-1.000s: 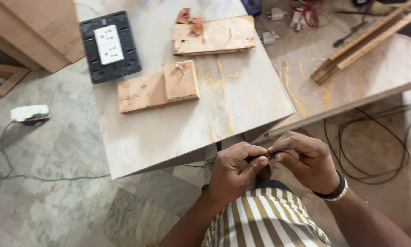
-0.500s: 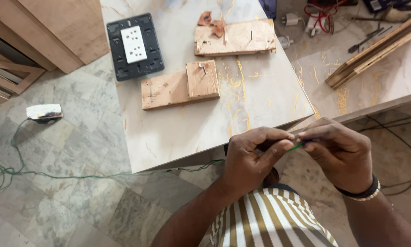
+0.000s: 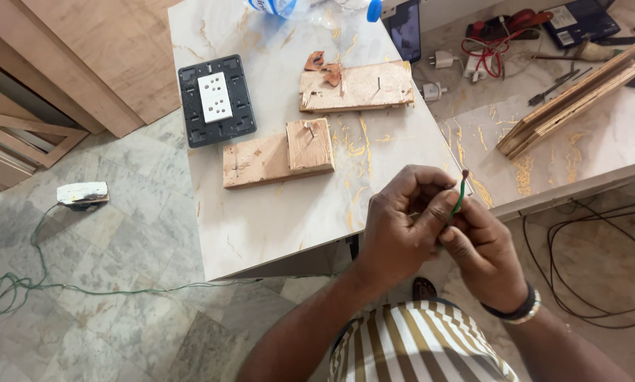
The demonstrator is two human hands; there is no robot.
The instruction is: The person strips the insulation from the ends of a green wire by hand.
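Both my hands are together over the near right corner of a marble-patterned table top (image 3: 275, 212). My left hand (image 3: 402, 223) and my right hand (image 3: 483, 251) pinch a thin green wire (image 3: 459, 197) between their fingertips; its bare end points up. On the table lie a black switch plate with a white socket (image 3: 216, 100), a stepped wooden block (image 3: 278, 152) and a larger wooden board (image 3: 356, 86) with reddish scraps on it.
A long green wire (image 3: 84, 286) trails over the tiled floor to a small white box (image 3: 82, 192). A second marble slab (image 3: 579, 141) at the right carries wooden strips (image 3: 572, 106), red wires (image 3: 491, 49), plugs and tools. Black cable (image 3: 600, 269) loops on the floor.
My hands have risen and moved right with the wire, and its bare end now sticks up between the fingers. The view has shifted, so the table sits further right.
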